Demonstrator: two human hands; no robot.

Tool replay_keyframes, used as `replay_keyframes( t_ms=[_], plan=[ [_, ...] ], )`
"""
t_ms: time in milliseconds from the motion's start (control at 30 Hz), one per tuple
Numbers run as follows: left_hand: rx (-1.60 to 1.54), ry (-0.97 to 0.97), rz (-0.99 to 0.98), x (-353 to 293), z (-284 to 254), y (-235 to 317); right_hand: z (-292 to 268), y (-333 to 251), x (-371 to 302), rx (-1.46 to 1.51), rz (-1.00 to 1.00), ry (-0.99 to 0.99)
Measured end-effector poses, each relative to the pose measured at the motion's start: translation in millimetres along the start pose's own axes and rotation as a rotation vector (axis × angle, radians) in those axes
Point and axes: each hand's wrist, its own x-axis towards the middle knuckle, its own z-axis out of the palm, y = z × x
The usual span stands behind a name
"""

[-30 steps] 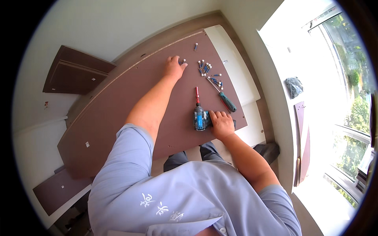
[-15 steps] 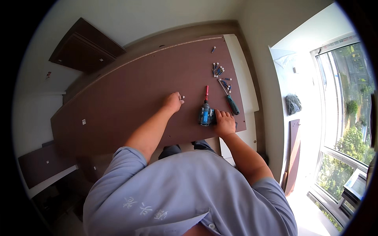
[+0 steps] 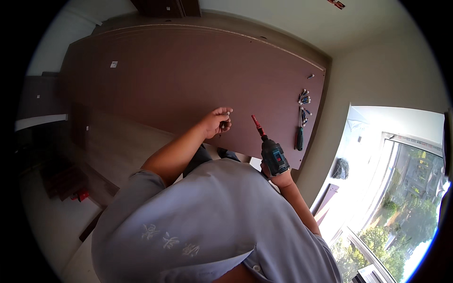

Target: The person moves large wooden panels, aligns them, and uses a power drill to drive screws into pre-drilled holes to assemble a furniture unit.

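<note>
My right hand [image 3: 281, 179] grips the handle of a black and blue cordless drill [image 3: 274, 156]. Its long red bit [image 3: 257, 124] points away from me over the brown panel [image 3: 188, 80]. To the left, above the panel's near edge, my left hand [image 3: 216, 123] is curled with the fingers partly bent. Between those fingers are small white-ended fasteners [image 3: 228, 113], partly hidden. Several similar dark fasteners with white ends [image 3: 305, 99] lie in a loose group at the panel's right side. Beside them rests a screwdriver [image 3: 299, 137] with a dark green handle.
One more fastener [image 3: 311, 76] lies apart near the far right corner. A white sticker [image 3: 113, 64] is on the panel's left part. Another brown panel [image 3: 174, 7] stands at the far wall. The bright window [image 3: 401, 198] is on the right.
My right hand has picked the drill up from the panel and brought it close to my body. My left hand has turned, showing more of its fingers. The view has shifted.
</note>
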Motion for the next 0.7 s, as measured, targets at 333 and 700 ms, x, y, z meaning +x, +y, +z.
replay_keyframes(
  t_ms=[333, 700],
  plan=[
    [-0.147, 0.050, 0.042, -21, -27, -25, 8, -36, 26, 0.265, 0.130, -0.124],
    [0.097, -0.006, -0.136, -31, -38, -22, 39, -46, 23, 0.295, 0.256, -0.125]
  ],
)
